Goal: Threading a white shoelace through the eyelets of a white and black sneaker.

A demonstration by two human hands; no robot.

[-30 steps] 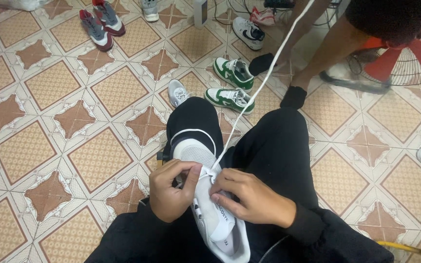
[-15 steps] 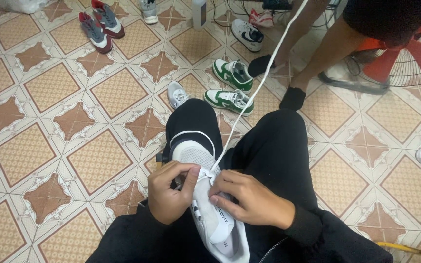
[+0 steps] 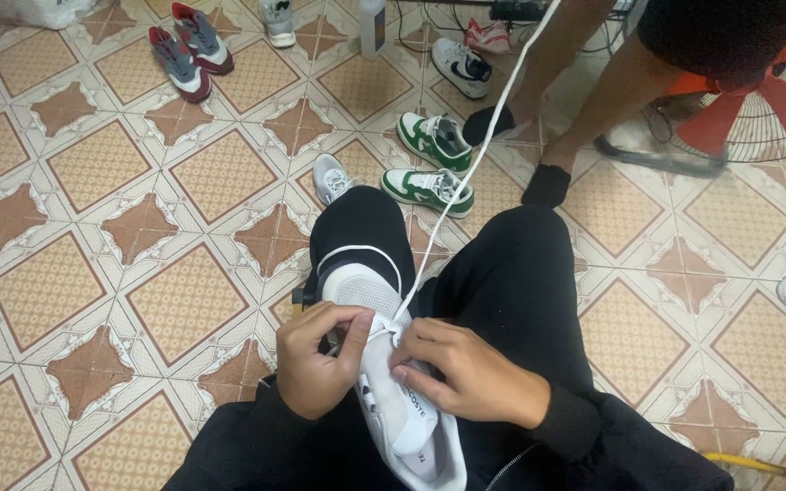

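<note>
A white sneaker [image 3: 384,382] lies on my lap, toe pointing away from me. My left hand [image 3: 316,364] grips its left side near the eyelets. My right hand [image 3: 461,368] rests on its right side, fingers pinching the white shoelace [image 3: 479,145] at the eyelets. The lace runs taut from the shoe up and to the right, out of the top of the view. My legs are in black trousers [image 3: 511,273].
A pair of green-and-white sneakers [image 3: 429,164] sits on the patterned tile floor ahead, with a grey shoe [image 3: 329,177] beside my knee. Red-and-grey shoes [image 3: 188,45] lie far left. Another person's legs [image 3: 575,109] and a fan [image 3: 757,109] are at the upper right.
My hands have barely shifted on the sneaker. The lace stays taut and the other person's legs hold about the same place.
</note>
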